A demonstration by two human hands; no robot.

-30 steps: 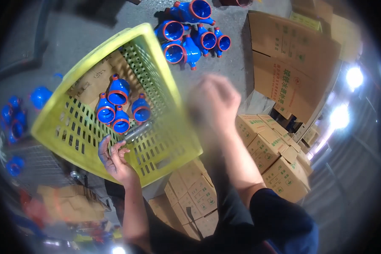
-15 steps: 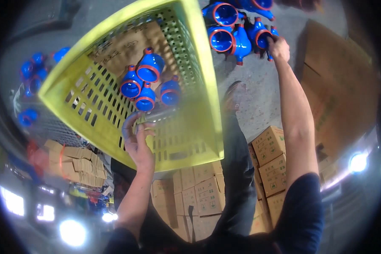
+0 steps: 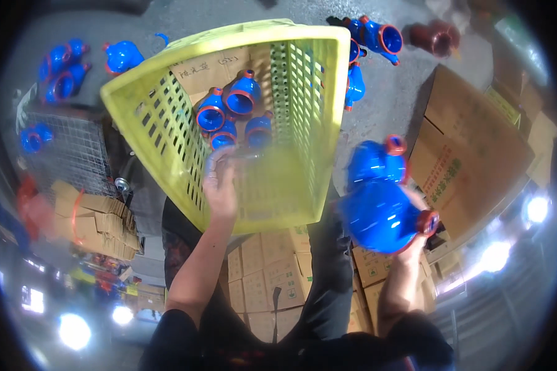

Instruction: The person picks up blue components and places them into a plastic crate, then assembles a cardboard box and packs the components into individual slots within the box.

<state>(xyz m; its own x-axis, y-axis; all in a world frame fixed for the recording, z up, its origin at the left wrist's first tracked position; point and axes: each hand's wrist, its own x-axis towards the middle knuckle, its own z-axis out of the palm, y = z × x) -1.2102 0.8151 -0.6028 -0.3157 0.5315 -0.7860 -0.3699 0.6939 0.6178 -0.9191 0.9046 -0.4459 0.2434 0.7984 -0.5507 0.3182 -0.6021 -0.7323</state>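
Observation:
My right hand (image 3: 416, 207) grips two glossy blue pipe fittings (image 3: 379, 213) with red rims, just right of a yellow-green plastic crate (image 3: 229, 36). The fittings are blurred and hide most of its fingers. Over the near side of the crate, my left hand (image 3: 221, 185) is raised with its fingers apart. Its fingertips are smeared, just below several blue fittings (image 3: 243, 99) lying in the crate, and I see nothing held. Whether it touches the crate's wall I cannot tell.
More blue fittings (image 3: 380, 38) lie on the grey floor beyond the crate, with others (image 3: 124, 57) at far left. Dark red fittings (image 3: 439, 38) stand at far right. A large carton (image 3: 470, 161) is on the right, stacked cartons (image 3: 269, 272) below, and flattened cardboard (image 3: 96, 219) at left.
My right hand has drawn back from the floor toward me, lifting two blue fittings. The view has shifted, and the crate appears farther right. My left hand stays at the crate.

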